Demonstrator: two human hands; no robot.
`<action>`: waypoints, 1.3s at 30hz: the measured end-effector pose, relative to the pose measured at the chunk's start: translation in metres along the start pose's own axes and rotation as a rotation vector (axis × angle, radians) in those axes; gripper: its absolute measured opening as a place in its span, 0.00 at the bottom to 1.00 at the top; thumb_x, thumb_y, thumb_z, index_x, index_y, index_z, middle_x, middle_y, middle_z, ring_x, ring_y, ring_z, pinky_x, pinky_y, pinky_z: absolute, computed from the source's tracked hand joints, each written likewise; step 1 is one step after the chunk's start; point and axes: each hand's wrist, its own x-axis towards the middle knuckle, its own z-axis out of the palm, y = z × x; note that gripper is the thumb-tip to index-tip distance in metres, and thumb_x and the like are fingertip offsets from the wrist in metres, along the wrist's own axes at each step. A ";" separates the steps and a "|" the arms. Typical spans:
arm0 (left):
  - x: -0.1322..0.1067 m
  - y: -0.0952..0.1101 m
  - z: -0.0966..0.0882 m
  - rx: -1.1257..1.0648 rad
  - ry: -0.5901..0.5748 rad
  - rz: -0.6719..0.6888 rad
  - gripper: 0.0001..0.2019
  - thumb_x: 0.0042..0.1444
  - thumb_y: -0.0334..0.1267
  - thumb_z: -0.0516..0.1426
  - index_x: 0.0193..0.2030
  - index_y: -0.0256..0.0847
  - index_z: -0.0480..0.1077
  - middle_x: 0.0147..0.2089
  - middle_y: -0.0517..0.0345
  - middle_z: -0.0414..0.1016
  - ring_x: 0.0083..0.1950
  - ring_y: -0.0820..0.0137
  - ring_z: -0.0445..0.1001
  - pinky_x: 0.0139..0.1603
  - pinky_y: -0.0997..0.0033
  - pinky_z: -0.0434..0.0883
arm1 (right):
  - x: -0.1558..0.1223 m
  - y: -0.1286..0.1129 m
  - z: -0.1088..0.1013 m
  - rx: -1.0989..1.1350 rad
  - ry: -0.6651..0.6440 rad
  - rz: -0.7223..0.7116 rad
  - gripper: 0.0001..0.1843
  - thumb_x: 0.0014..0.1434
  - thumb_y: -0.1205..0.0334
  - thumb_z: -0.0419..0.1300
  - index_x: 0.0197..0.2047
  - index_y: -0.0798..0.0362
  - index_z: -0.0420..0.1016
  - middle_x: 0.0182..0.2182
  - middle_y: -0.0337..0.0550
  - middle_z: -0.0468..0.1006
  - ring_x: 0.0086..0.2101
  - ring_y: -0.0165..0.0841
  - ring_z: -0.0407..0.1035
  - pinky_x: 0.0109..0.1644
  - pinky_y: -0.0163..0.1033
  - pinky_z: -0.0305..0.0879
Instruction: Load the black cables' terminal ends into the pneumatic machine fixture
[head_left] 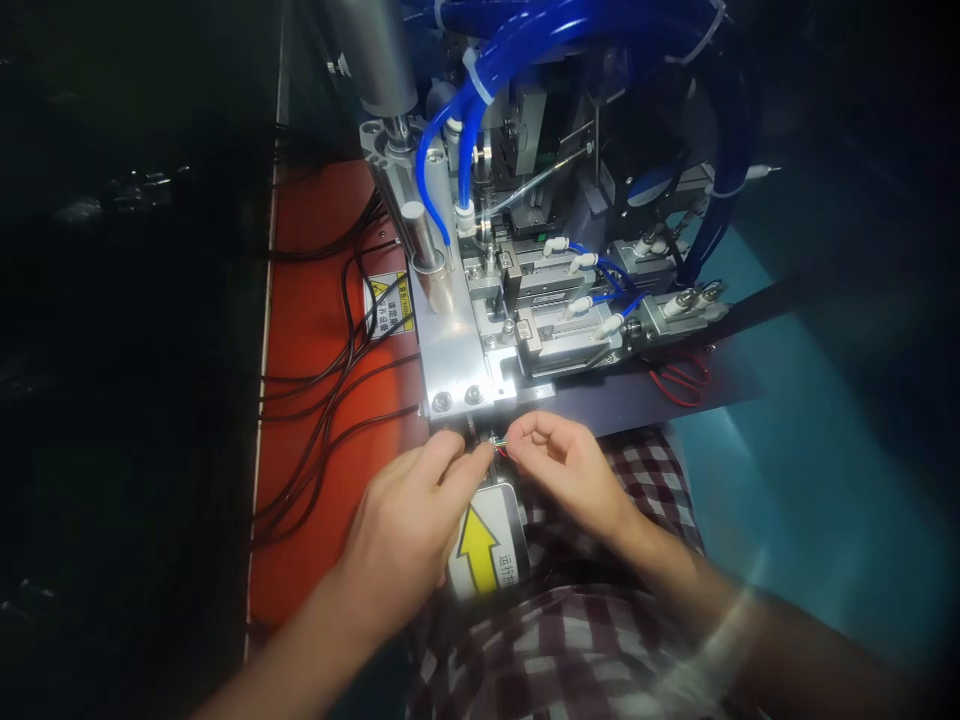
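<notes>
Just in front of the machine's shiny metal block (450, 345), my two hands nearly meet. My right hand (566, 465) pinches the end of some thin wires (501, 444), pale and red, which show in the small gap between the hands. My left hand (416, 510) is closed, thumb and forefinger tips at the other side of that gap. What lies between those fingertips is hidden. Below them sits a white label plate (480, 545) with a yellow arrow, partly covered by my left hand.
Pneumatic cylinders (574, 335) with white fittings stand behind my right hand, and thick blue tubing (570, 30) arches above. Black cables (337, 380) run over the orange-red surface (300, 330) at left. A red wire loop (681, 385) lies at the right edge.
</notes>
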 end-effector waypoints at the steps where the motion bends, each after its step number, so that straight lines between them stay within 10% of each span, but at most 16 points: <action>1: 0.000 0.000 0.000 -0.003 -0.001 -0.002 0.17 0.56 0.20 0.49 0.49 0.29 0.72 0.34 0.48 0.72 0.33 0.67 0.72 0.29 0.71 0.72 | 0.000 0.000 0.001 0.010 0.005 0.010 0.10 0.55 0.57 0.62 0.28 0.55 0.69 0.20 0.33 0.63 0.22 0.26 0.54 0.25 0.35 0.52; 13: 0.000 0.000 0.000 0.017 -0.016 -0.007 0.19 0.54 0.18 0.49 0.49 0.29 0.73 0.34 0.47 0.72 0.32 0.67 0.73 0.28 0.71 0.72 | 0.003 -0.007 0.001 0.011 -0.055 0.069 0.05 0.56 0.63 0.56 0.29 0.54 0.66 0.16 0.28 0.60 0.19 0.24 0.52 0.22 0.33 0.50; 21: 0.002 0.003 -0.002 0.057 -0.015 -0.003 0.16 0.57 0.21 0.49 0.47 0.30 0.73 0.34 0.48 0.72 0.30 0.68 0.72 0.26 0.72 0.70 | -0.005 -0.011 0.002 -0.431 0.055 -0.159 0.04 0.56 0.67 0.55 0.29 0.53 0.67 0.21 0.33 0.65 0.23 0.26 0.59 0.28 0.34 0.56; 28: 0.001 0.003 0.001 0.056 -0.013 -0.007 0.16 0.58 0.21 0.49 0.47 0.31 0.73 0.34 0.50 0.72 0.32 0.69 0.72 0.28 0.74 0.71 | 0.004 -0.009 -0.001 0.038 -0.087 0.161 0.07 0.56 0.62 0.57 0.27 0.54 0.67 0.16 0.30 0.63 0.18 0.23 0.55 0.23 0.32 0.52; 39: -0.002 0.000 0.002 0.029 -0.006 -0.012 0.19 0.55 0.19 0.49 0.50 0.31 0.72 0.36 0.48 0.72 0.34 0.67 0.73 0.30 0.70 0.73 | 0.001 -0.006 0.001 0.104 -0.040 0.159 0.08 0.52 0.60 0.62 0.29 0.56 0.69 0.15 0.28 0.62 0.17 0.22 0.55 0.22 0.30 0.51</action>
